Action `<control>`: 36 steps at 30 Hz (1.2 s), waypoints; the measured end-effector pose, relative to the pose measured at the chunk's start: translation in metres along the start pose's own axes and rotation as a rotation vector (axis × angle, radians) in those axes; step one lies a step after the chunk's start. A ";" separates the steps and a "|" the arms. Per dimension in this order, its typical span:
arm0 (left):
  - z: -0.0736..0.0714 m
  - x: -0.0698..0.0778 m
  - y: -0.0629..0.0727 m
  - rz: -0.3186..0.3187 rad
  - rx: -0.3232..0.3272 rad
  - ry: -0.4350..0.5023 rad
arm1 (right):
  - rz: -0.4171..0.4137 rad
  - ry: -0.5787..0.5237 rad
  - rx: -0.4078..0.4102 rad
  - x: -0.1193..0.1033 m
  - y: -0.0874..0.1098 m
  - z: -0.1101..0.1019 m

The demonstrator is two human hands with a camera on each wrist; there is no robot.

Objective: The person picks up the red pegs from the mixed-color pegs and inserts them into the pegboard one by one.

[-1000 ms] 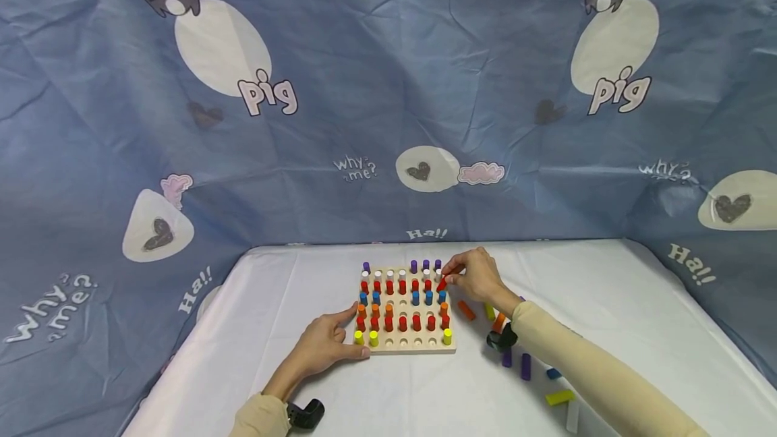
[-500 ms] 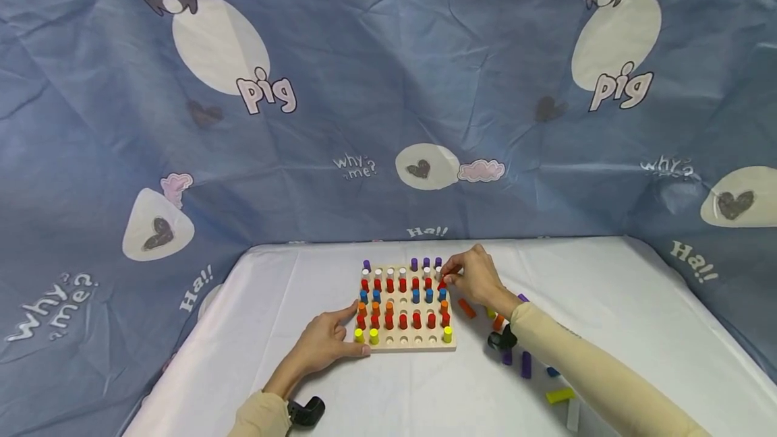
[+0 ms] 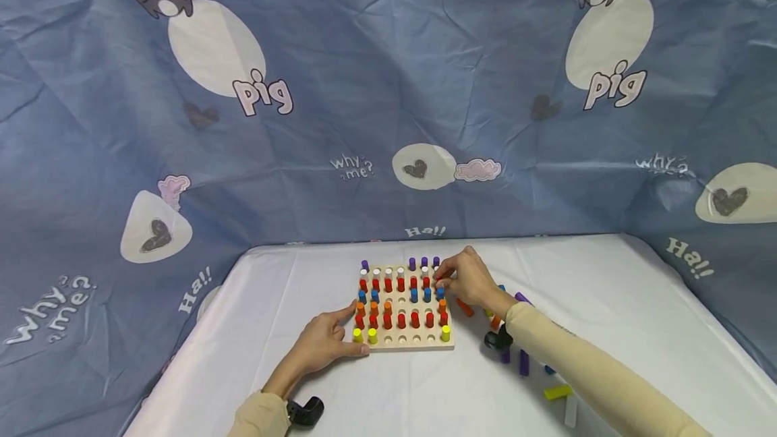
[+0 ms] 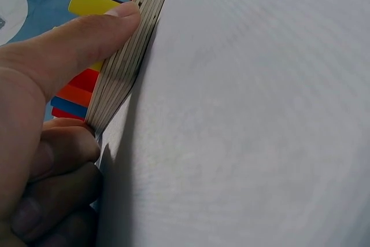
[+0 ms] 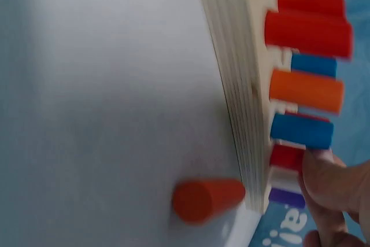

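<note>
A wooden pegboard (image 3: 413, 348) lies on the white cloth, with coloured pegs standing in rows and some bare holes. My left hand (image 3: 322, 342) grips its near left corner, thumb on the front edge and index finger against the left side. The left wrist view shows the thumb beside a yellow peg (image 4: 91, 3). At the board's right edge, my right hand (image 3: 470, 280) pinches a red peg (image 5: 286, 157) between thumb and fingers. This peg lines up with its neighbours, a blue peg (image 5: 302, 131) and a white one. Its lower end in the hole is hard to see.
Loose pegs lie right of the board: an orange peg (image 3: 465, 308) close to its edge, a purple peg (image 3: 524, 363), a yellow peg (image 3: 558, 392), a white peg (image 3: 570, 411) and others partly under the right forearm. A blue printed curtain (image 3: 388, 100) hangs behind.
The red peg in my right hand was tilted and now stands straighter, at the right end of the red row. The right fingers have shifted slightly left. My left hand keeps its grip.
</note>
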State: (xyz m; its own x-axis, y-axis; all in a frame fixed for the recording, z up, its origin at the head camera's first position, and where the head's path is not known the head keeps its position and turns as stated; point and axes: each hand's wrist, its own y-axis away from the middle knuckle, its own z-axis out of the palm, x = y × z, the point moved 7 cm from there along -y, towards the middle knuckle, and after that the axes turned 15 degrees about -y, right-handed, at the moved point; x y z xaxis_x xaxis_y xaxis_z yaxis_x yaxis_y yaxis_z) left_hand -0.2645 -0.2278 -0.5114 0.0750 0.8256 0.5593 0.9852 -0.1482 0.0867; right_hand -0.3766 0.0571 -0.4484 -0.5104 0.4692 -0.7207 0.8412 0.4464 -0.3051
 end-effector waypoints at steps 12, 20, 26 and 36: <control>0.002 -0.001 0.003 -0.018 0.008 -0.014 | -0.007 0.073 0.050 -0.008 0.001 0.006; 0.002 -0.001 0.004 -0.009 0.003 0.003 | 0.031 0.084 0.056 -0.007 0.003 0.006; 0.001 -0.001 0.000 -0.011 0.008 -0.007 | 0.037 0.073 0.079 -0.004 0.002 0.004; 0.001 -0.001 -0.002 -0.006 0.000 -0.016 | 0.078 0.046 0.076 -0.001 0.003 0.006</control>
State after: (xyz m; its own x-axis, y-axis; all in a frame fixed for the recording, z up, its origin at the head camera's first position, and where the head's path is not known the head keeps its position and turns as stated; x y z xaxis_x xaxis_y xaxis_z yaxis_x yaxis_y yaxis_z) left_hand -0.2664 -0.2279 -0.5124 0.0713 0.8349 0.5458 0.9856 -0.1430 0.0900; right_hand -0.3728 0.0536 -0.4521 -0.4489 0.5359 -0.7151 0.8890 0.3485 -0.2969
